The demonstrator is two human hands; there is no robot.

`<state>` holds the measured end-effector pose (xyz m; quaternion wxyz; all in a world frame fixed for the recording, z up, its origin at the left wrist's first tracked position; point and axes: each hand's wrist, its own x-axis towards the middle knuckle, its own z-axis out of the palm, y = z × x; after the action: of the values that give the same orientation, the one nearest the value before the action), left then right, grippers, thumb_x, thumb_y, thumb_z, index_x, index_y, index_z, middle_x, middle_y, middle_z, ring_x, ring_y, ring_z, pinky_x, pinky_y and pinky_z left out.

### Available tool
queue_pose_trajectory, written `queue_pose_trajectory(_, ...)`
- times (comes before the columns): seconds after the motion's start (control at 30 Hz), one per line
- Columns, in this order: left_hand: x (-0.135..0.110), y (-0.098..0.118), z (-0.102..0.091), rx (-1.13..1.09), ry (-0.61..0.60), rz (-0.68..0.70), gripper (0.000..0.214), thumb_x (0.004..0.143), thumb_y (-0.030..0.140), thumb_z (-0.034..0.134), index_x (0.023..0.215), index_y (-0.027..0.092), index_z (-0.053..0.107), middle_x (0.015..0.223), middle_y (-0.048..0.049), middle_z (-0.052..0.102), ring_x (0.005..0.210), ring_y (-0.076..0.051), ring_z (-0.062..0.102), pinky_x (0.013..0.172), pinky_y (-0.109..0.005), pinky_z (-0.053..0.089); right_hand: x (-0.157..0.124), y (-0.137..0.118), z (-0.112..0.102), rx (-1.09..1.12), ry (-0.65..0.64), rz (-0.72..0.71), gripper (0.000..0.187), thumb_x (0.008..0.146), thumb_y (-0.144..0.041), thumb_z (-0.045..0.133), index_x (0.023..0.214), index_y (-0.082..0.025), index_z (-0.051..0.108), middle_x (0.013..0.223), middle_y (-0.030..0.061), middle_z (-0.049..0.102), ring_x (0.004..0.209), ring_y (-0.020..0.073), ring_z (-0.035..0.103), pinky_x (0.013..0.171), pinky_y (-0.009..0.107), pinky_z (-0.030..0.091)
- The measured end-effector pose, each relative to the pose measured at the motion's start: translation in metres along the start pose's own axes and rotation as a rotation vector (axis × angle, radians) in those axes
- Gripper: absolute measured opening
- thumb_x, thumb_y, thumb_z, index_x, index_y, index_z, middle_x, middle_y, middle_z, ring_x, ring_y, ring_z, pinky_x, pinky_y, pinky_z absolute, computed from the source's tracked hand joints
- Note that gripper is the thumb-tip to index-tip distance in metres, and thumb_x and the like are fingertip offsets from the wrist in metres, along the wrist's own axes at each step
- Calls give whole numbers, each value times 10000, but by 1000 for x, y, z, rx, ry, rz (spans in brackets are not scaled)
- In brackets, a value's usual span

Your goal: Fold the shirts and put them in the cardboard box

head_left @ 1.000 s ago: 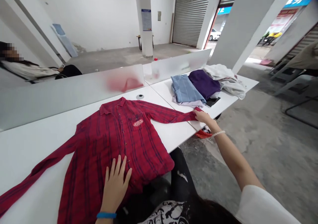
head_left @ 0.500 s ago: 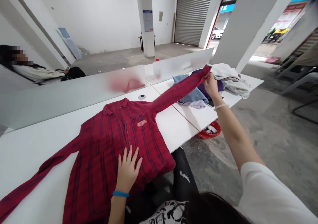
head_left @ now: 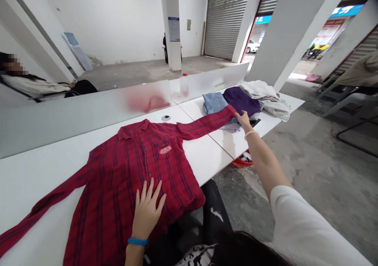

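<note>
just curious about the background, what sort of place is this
Probably a bare ground-floor commercial unit used as a makeshift workspace: it has a metal roller shutter, a rough concrete floor, and white desks with a frosted divider.

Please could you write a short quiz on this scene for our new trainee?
1. Which hand lies flat on the red plaid shirt, left or right?
2. True or false: the red basket stands on the table.
3. What colour is the garment lying between the blue garment and the white garment?

Key:
1. The left hand.
2. False: it is down on the floor.
3. Purple, the purple garment.
</note>
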<state>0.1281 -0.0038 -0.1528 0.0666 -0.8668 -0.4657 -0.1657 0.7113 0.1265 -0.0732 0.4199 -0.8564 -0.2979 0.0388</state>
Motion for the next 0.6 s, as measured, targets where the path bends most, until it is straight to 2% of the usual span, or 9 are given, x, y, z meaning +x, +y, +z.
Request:
queue_pose_trajectory(0.07, 0, 0, 0, 9, -1, 10, 500, 915, 403, 365, 1362, 204, 471, 1459, -116, 378, 1356, -366, 294, 1053, -573, 295, 3, -4, 4, -26, -23, -14, 567, 801, -327, 600, 1318, -123, 485, 1235, 155, 580, 1105, 244, 557, 940, 330, 415)
queue_pose_trajectory(0.13, 0, 0, 0, 18, -6, 20, 498, 917, 400, 364, 1363, 205, 470, 1457, -117, 380, 1353, -370, 298, 1049, -575, 298, 3, -7, 9, -59, -40, -26, 462, 786, -276, 609, 1234, -168, 582, 1187, 125, 619, 1076, 238, 576, 934, 337, 422)
queue_pose_trajectory(0.27, 2, 0, -1, 38, -13, 4, 502, 912, 415, 380, 1371, 226, 456, 1463, -105, 371, 1352, -362, 304, 1041, -570, 315, -2, -18, 12, -124, -11, -34, 330, 799, -202, 554, 1098, -143, 681, 1051, 157, 672, 1019, 265, 604, 911, 391, 433)
queue_pose_trajectory(0.4, 2, 4, -2, 52, -43, -30, 516, 911, 433, 390, 1391, 246, 421, 1472, -94, 357, 1354, -349, 307, 1042, -562, 324, -1, -35, -4, -138, 56, -109, 362, 843, -157, 458, 1136, -110, 666, 1074, 193, 661, 1036, 262, 596, 934, 384, 405)
queue_pose_trajectory(0.5, 2, 10, -3, 47, -59, -49, 517, 914, 439, 387, 1396, 255, 410, 1471, -93, 360, 1356, -349, 301, 1045, -562, 320, 4, -51, -19, -130, 111, -174, 432, 850, -110, 390, 1228, -64, 594, 1212, 245, 579, 1154, 283, 524, 990, 405, 345)
queue_pose_trajectory(0.6, 4, 10, -9, 14, -85, -56, 509, 915, 451, 387, 1381, 253, 436, 1458, -90, 385, 1350, -340, 318, 1041, -547, 335, -2, -70, -18, -115, 144, -291, 523, 787, -80, 429, 1297, 14, 493, 1373, 329, 378, 1279, 351, 384, 1018, 484, 296)
